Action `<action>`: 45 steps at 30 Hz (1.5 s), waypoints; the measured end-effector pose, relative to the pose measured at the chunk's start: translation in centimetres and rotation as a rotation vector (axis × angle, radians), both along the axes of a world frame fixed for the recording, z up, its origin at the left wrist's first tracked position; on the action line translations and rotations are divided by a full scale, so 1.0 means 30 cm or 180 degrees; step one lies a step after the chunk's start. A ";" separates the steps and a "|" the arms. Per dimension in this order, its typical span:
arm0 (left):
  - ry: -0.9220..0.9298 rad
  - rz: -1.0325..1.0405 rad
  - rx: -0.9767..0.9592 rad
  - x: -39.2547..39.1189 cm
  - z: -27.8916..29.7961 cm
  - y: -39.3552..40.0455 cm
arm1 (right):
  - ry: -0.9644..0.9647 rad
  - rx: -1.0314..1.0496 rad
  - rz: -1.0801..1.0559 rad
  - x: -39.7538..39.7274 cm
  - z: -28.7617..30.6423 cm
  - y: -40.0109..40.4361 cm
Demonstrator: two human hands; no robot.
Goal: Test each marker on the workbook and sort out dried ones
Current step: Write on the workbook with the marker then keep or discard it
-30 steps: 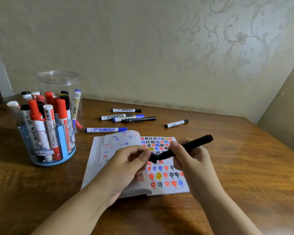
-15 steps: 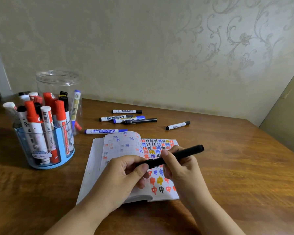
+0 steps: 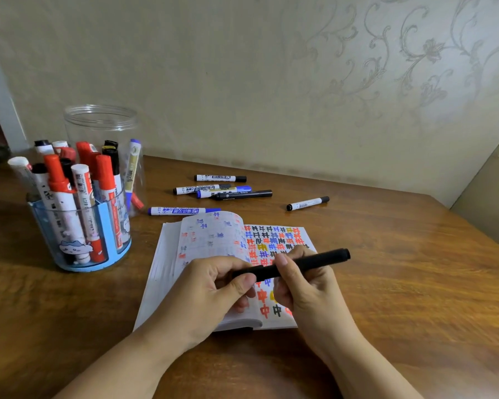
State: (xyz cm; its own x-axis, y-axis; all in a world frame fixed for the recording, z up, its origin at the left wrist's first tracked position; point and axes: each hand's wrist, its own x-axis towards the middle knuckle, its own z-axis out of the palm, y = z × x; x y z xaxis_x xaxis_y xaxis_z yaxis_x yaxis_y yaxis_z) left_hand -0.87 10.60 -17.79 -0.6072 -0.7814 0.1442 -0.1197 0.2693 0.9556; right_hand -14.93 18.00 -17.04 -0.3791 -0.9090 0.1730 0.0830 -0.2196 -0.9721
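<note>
Behind the workbook [image 3: 283,234] — loose markers [image 3: 222,191], blue holder [image 3: 104,226].

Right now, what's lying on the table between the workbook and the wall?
In the head view, six loose markers: a blue one just past the workbook, a cluster of four behind it, and a black-capped one off to the right.
</note>
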 end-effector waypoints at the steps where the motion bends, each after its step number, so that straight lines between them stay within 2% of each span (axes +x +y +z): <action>1: -0.0027 -0.0031 -0.0005 0.001 0.001 0.002 | 0.0044 0.0028 -0.0020 -0.002 0.001 0.004; 5: 0.0022 -0.0018 0.0009 0.000 0.005 0.011 | 0.0211 0.0030 -0.0083 0.007 0.002 0.006; 8: 0.0001 0.0099 -0.0101 -0.004 0.008 0.006 | 0.0029 0.0015 -0.0202 0.017 0.011 -0.001; 11: 0.0089 0.0319 0.0057 0.004 0.015 -0.002 | -0.0097 -0.0053 -0.0598 -0.012 0.028 0.006; 13: -0.0018 0.0423 0.0039 0.016 0.024 -0.011 | 0.0067 -0.0035 -0.0798 -0.033 0.047 0.015; 16: -0.0378 0.0527 -0.0325 0.053 0.040 -0.018 | 0.0394 0.0202 -0.0640 -0.028 0.073 0.012; 19: -0.0624 0.0730 -0.0679 0.147 0.055 0.001 | 0.0762 0.0279 -0.0348 0.037 0.099 0.005; 22: -0.0520 0.1032 -0.0764 0.320 0.069 0.048 | 0.0921 0.0137 0.0055 0.171 0.112 -0.006; 25: -0.0387 0.1614 -0.0828 0.559 0.067 0.107 | 0.0896 0.0021 0.0680 0.364 0.105 -0.023; 27: -0.0495 0.2056 -0.0906 0.746 0.035 0.147 | 0.0900 -0.0057 0.1098 0.508 0.082 -0.032; 29: -0.0753 0.2494 -0.0925 0.948 -0.018 0.195 | 0.0920 -0.0077 0.1481 0.656 0.044 -0.038; 33: -0.1649 0.3216 -0.0772 1.347 -0.151 0.332 | 0.1336 0.0065 0.2265 0.986 -0.074 -0.034; 37: -0.2380 0.3723 -0.0496 1.609 -0.276 0.493 | 0.1872 0.0217 0.2883 1.308 -0.252 -0.004; 39: -0.2348 0.3909 -0.0303 1.677 -0.320 0.569 | 0.1994 0.0405 0.3188 1.451 -0.340 0.025; 41: -0.2350 0.4075 -0.0039 1.715 -0.351 0.635 | 0.2067 0.0864 0.3560 1.580 -0.417 0.060; 43: -0.2329 0.4157 0.0124 1.731 -0.379 0.684 | 0.2376 0.1376 0.3943 1.667 -0.481 0.094; 45: -0.2330 0.4184 0.0147 1.737 -0.400 0.711 | 0.2783 0.1521 0.4190 1.698 -0.519 0.116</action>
